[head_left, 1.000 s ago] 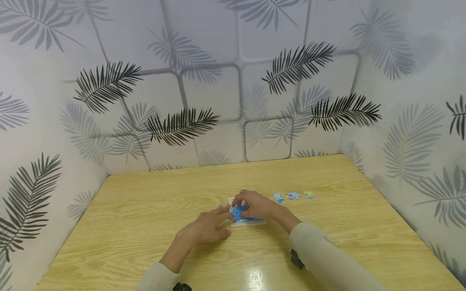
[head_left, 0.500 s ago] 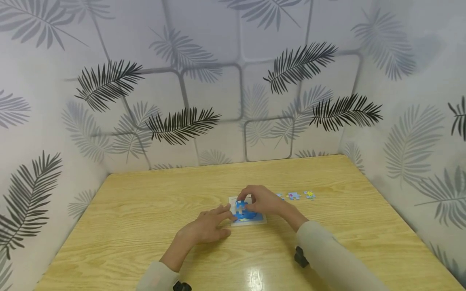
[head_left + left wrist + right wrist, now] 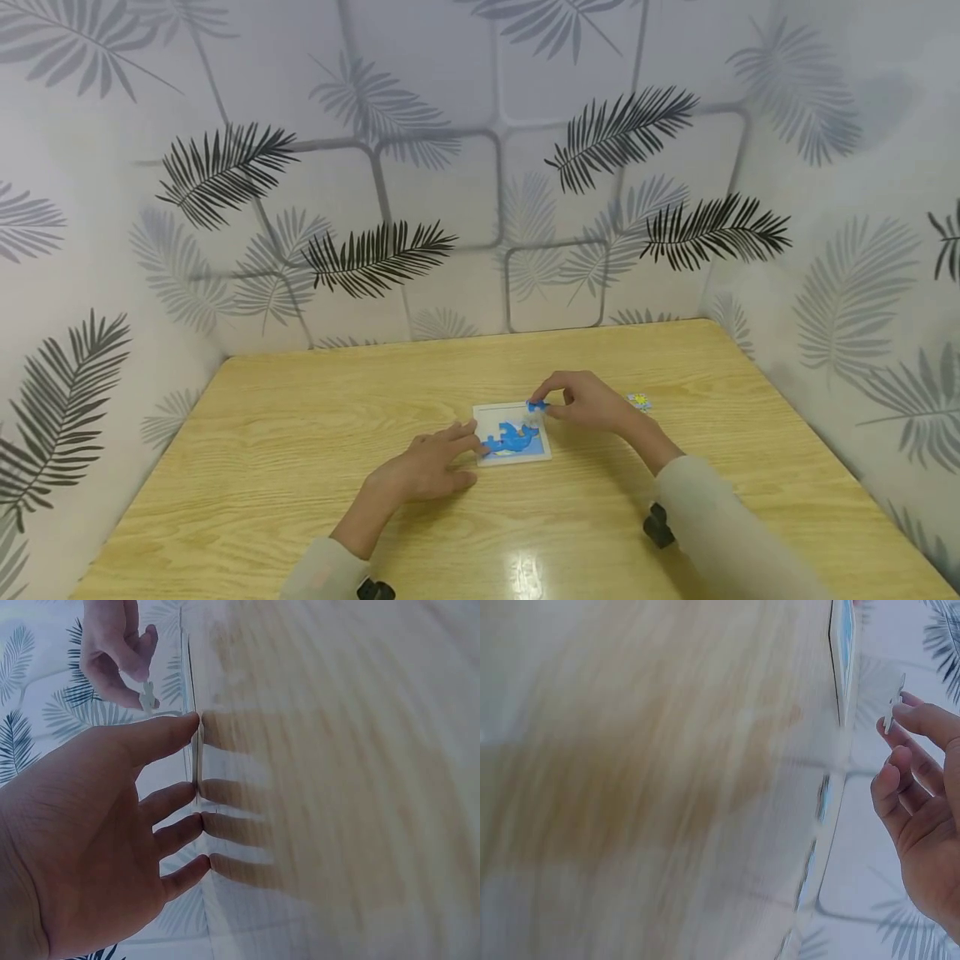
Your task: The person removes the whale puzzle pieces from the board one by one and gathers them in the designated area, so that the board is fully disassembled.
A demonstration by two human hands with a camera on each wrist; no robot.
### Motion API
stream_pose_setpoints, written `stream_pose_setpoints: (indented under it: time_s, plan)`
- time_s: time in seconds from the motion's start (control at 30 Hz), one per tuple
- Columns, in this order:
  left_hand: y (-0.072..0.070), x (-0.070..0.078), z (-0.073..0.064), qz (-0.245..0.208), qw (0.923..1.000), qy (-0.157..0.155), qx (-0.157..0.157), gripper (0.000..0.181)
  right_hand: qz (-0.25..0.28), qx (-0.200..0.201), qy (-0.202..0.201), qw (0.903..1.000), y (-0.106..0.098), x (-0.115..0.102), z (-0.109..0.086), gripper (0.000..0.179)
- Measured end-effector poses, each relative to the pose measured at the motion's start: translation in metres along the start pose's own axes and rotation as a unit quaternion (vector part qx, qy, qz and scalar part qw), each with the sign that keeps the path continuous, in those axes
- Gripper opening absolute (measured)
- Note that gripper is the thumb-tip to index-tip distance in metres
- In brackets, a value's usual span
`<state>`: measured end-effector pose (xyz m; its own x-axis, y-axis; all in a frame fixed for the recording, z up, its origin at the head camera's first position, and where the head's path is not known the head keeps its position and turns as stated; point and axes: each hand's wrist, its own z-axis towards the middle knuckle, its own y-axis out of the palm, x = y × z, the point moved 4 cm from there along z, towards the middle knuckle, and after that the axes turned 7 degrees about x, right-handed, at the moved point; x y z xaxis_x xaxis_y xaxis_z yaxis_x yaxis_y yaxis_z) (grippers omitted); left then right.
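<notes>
My right hand [image 3: 588,404] pinches a blue jigsaw puzzle piece [image 3: 536,406] between thumb and fingers, above the top right corner of the puzzle tray [image 3: 491,417]. In the right wrist view the piece [image 3: 894,705] appears edge-on, lifted off the table. Blue joined pieces [image 3: 513,439] fill the lower part of the white-rimmed tray; its upper part shows pale backing. My left hand [image 3: 431,467] lies at the tray's left edge with fingers extended, its fingertips on the tray. The left wrist view shows those fingertips resting down, spread apart.
A loose puzzle piece with a yellow sun [image 3: 639,402] lies right of the tray, partly beside my right hand. Other loose pieces [image 3: 805,874] lie in a row in the right wrist view. The wooden table [image 3: 300,433] meets a leaf-patterned wall [image 3: 450,283] behind.
My right hand has lifted a blue piece from the tray's left part and carried it right, to the top right corner. My left hand has stayed put.
</notes>
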<state>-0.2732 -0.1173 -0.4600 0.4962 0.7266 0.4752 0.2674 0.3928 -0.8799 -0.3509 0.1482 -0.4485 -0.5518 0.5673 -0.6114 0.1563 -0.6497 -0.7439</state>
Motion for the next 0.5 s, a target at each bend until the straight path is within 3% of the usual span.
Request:
stream_pose_setpoints:
  time_s: [0.2, 0.5]
  plan:
    - [0.0, -0.001, -0.001, -0.005, 1.0, -0.004, -0.003, 0.038, -0.014, 0.009, 0.015, 0.9997, -0.02, 0.017, -0.014, 0.02]
    - [0.001, -0.001, 0.0, -0.009, 0.9999, -0.006, -0.005, 0.039, -0.04, 0.003, -0.03, 0.9987, -0.031, 0.031, -0.036, 0.016]
